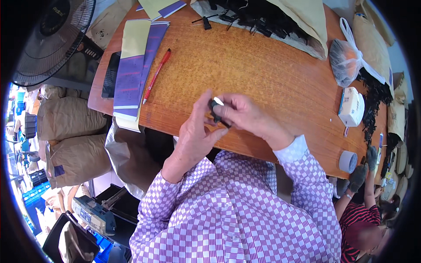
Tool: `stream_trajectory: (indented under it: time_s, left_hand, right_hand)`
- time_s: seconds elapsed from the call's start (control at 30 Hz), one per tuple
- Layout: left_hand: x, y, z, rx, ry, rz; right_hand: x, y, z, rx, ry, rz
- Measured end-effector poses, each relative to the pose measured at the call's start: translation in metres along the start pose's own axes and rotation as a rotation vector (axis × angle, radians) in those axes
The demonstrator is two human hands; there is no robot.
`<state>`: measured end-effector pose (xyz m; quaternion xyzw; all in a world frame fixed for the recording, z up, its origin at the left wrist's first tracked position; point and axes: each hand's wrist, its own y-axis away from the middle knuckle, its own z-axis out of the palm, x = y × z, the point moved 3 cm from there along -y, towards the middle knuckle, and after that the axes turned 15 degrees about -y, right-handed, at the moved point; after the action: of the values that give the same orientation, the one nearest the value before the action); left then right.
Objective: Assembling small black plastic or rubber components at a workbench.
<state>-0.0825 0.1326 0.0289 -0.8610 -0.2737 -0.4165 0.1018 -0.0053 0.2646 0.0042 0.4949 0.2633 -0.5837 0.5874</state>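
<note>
My left hand (191, 133) and my right hand (249, 117) meet just above the near edge of the brown table (245, 65). Between their fingertips is a small black plastic part (215, 110), partly covered by the fingers. A small white piece (219, 101) shows at its upper end; whether it is joined to the part I cannot tell. The fingers of both hands are closed around the black part, the left from its left side and the right from above and the right.
Black parts (280, 28) spill from a sack at the far side. A red pen (157, 76), purple-and-yellow sheets (131, 70) and a phone (111, 74) lie left. A tissue pack (351, 107), knotted bag (344, 65) and tape roll (347, 161) stand right, near a co-worker's gloved hand (358, 177).
</note>
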Motion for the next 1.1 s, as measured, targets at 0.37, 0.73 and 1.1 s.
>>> stream_trajectory:
  time_s: [0.37, 0.73, 1.1]
  left_hand:
    - [-0.024, 0.004, 0.02, -0.096, 0.54, -0.152]
    - [-0.045, -0.001, 0.019, 0.019, 0.381, -0.002]
    - [-0.03, -0.007, 0.002, 0.12, -0.028, -0.014]
  right_hand:
    - [0.012, 0.024, 0.014, 0.198, -0.203, -0.049]
    - [0.014, 0.007, 0.027, 0.115, 0.38, -0.265]
    - [0.025, -0.004, 0.033, 0.19, 0.299, -0.217]
